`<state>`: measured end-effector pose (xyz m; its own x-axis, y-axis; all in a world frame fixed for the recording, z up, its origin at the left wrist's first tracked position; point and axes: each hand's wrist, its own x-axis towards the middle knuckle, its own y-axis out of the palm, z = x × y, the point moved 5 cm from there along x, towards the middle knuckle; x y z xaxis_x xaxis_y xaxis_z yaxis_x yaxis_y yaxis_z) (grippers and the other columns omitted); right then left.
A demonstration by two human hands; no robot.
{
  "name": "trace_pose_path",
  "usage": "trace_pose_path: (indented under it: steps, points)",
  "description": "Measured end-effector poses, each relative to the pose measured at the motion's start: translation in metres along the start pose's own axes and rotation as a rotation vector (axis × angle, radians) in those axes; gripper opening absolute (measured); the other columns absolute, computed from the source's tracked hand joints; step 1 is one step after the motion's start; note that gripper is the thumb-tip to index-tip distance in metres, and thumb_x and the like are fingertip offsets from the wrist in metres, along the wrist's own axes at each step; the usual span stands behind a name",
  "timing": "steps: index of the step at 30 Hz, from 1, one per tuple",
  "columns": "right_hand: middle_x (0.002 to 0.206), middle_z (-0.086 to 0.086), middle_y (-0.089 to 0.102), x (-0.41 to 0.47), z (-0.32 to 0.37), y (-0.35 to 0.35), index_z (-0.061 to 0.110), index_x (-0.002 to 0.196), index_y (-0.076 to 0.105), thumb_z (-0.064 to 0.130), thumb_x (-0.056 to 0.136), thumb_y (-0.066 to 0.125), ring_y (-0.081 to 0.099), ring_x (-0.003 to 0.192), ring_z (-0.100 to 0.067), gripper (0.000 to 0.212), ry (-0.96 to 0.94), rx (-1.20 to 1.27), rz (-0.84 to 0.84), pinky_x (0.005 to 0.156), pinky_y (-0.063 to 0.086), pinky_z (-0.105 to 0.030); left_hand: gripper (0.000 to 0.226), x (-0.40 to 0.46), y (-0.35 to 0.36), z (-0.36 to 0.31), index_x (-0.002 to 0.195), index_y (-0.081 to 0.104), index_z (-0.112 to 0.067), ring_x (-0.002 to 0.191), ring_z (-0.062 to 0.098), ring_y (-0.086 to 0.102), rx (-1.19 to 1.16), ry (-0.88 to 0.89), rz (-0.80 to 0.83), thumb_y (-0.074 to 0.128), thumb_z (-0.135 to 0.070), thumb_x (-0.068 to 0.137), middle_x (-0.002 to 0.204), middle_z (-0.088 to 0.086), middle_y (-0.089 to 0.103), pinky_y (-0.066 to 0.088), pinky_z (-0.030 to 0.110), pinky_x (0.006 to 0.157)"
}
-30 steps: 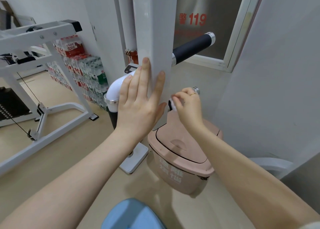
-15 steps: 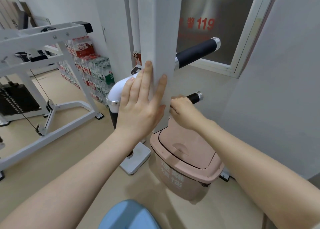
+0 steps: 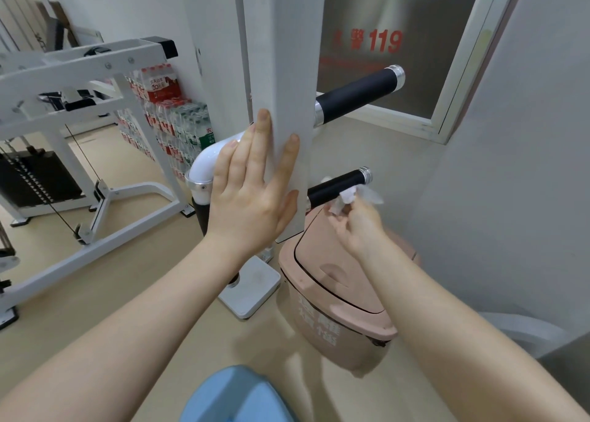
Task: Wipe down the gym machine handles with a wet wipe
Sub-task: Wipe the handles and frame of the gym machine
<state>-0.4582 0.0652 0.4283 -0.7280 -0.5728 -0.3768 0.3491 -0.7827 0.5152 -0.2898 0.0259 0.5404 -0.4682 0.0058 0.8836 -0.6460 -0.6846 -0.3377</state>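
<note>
right hand (image 3: pixel 357 226) pinches wipe (image 3: pixel 346 198) just below lower handle (image 3: pixel 338 187) | left hand (image 3: pixel 252 191) flat, fingers spread, on white post (image 3: pixel 284 70) | upper handle (image 3: pixel 357 94) above | pink bin (image 3: pixel 338 297) on floor beneath

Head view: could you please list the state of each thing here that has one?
Left hand: open, flat against the white post.
Right hand: pinching the wet wipe.
Wet wipe: crumpled, at the lower handle.
Upper handle: untouched.
Pink bin: lid closed.
</note>
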Motion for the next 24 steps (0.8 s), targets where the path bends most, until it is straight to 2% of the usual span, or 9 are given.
trace_pose_path:
  steps: [2, 5, 7, 9, 12, 16, 18, 22, 24]
  points:
    - [0.085, -0.009, 0.064, -0.015, -0.020, 0.015, 0.012, 0.088, 0.056, 0.010, 0.097, 0.046, 0.060, 0.076, -0.022, 0.013, 0.127, 0.133, 0.061, 0.074, 0.052, -0.033, 0.053, 0.000, 0.001, 0.001, 0.132, 0.051, -0.008, 0.125, 0.036, 0.033, 0.001, 0.004, 0.000, 0.057, -0.032, 0.084, 0.134, 0.032, 0.043, 0.018, 0.040, 0.108]
    - [0.073, -0.010, 0.067, -0.028, -0.027, 0.023, 0.013, 0.073, 0.052, 0.008, 0.095, 0.046, 0.064, 0.070, -0.024, 0.024, 0.116, -0.119, 0.134, 0.060, 0.050, -0.027, 0.054, 0.000, 0.004, 0.005, 0.133, 0.050, -0.008, 0.126, 0.036, 0.032, -0.018, 0.005, 0.012, 0.057, -0.032, 0.085, 0.135, 0.032, 0.042, 0.016, 0.039, 0.109]
    - [0.095, -0.019, 0.067, -0.025, -0.014, 0.019, 0.016, 0.075, 0.055, 0.014, 0.095, 0.050, 0.066, 0.081, -0.030, 0.020, 0.061, -0.138, 0.080, 0.065, 0.048, -0.027, 0.054, 0.001, 0.005, 0.007, 0.133, 0.049, -0.007, 0.127, 0.036, 0.031, -0.024, 0.007, 0.025, 0.055, -0.032, 0.086, 0.135, 0.033, 0.042, 0.016, 0.039, 0.109]
    - [0.088, -0.009, 0.063, -0.020, -0.001, 0.014, 0.016, 0.090, 0.062, 0.014, 0.093, 0.053, 0.059, 0.067, -0.016, 0.009, -0.023, -0.129, -0.019, 0.068, 0.047, -0.024, 0.054, 0.001, 0.006, 0.007, 0.133, 0.049, -0.007, 0.126, 0.036, 0.031, -0.025, 0.008, 0.030, 0.054, -0.033, 0.086, 0.135, 0.033, 0.042, 0.016, 0.039, 0.109]
    - [0.069, 0.002, 0.051, -0.023, 0.002, 0.010, 0.014, 0.094, 0.059, 0.008, 0.088, 0.051, 0.043, 0.052, -0.006, 0.011, -0.285, -0.404, -0.095, 0.053, 0.034, -0.018, 0.054, 0.000, 0.007, 0.006, 0.133, 0.050, -0.007, 0.126, 0.037, 0.032, -0.023, 0.013, 0.022, 0.054, -0.033, 0.086, 0.135, 0.033, 0.042, 0.016, 0.039, 0.109]
    - [0.103, 0.003, 0.042, -0.026, -0.002, 0.005, 0.025, 0.103, 0.058, 0.009, 0.089, 0.046, 0.046, 0.079, -0.011, 0.024, -0.623, -0.681, -0.126, 0.068, 0.038, -0.020, 0.054, 0.000, 0.004, 0.004, 0.133, 0.050, -0.007, 0.126, 0.037, 0.032, -0.025, 0.015, 0.012, 0.053, -0.033, 0.086, 0.134, 0.032, 0.043, 0.015, 0.039, 0.109]
    - [0.108, 0.006, 0.049, -0.032, 0.004, 0.014, 0.034, 0.098, 0.062, 0.016, 0.088, 0.052, 0.047, 0.093, -0.012, 0.023, -0.778, -0.688, -0.028, 0.080, 0.039, -0.020, 0.053, 0.001, 0.002, 0.003, 0.133, 0.050, -0.007, 0.126, 0.036, 0.032, -0.026, 0.010, 0.012, 0.053, -0.034, 0.087, 0.136, 0.031, 0.041, 0.015, 0.039, 0.109]
    - [0.089, -0.010, 0.059, -0.038, 0.007, 0.045, 0.004, 0.086, 0.061, -0.004, 0.074, 0.048, 0.053, 0.081, -0.028, 0.020, -1.322, -1.427, 0.365, 0.078, 0.040, -0.028, 0.060, -0.001, -0.001, 0.001, 0.134, 0.050, -0.008, 0.128, 0.035, 0.030, -0.040, -0.003, 0.032, 0.057, -0.037, 0.082, 0.139, 0.028, 0.036, 0.014, 0.039, 0.110]
    - [0.076, -0.014, 0.060, -0.016, 0.028, 0.041, 0.004, 0.073, 0.059, -0.005, 0.064, 0.053, 0.058, 0.071, -0.031, 0.015, -1.363, -1.689, 0.333, 0.086, 0.033, -0.035, 0.063, -0.001, -0.003, 0.000, 0.134, 0.049, -0.008, 0.129, 0.035, 0.030, -0.038, 0.002, 0.034, 0.059, -0.036, 0.079, 0.139, 0.029, 0.037, 0.012, 0.038, 0.112]
